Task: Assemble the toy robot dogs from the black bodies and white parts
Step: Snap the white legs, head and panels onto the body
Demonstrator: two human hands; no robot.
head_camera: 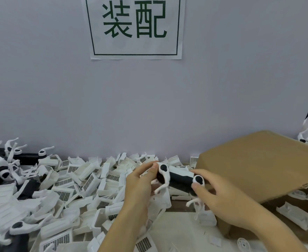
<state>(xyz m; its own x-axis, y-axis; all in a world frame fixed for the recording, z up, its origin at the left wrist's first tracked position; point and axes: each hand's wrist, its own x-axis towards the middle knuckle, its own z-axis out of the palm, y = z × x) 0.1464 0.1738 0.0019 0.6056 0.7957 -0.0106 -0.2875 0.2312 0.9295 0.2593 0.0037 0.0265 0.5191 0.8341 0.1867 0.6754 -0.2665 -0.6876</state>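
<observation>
Cluttered table (176, 233), white parts (87, 180), cardboard box (255, 166), hands (182, 188) gripping black body (180, 180)

Parts pile (80, 180) covers table left and centre, up against the wall (58, 99). Cardboard box (258, 160) at right. Sign (134, 28) on wall above. Both hands hold a dog body (180, 180) between pile and box.

The surface (178, 209) lay heaped with white parts (87, 180). Black bodies (28, 190) sat at left. A cardboard box (258, 171) rested at right.
</observation>
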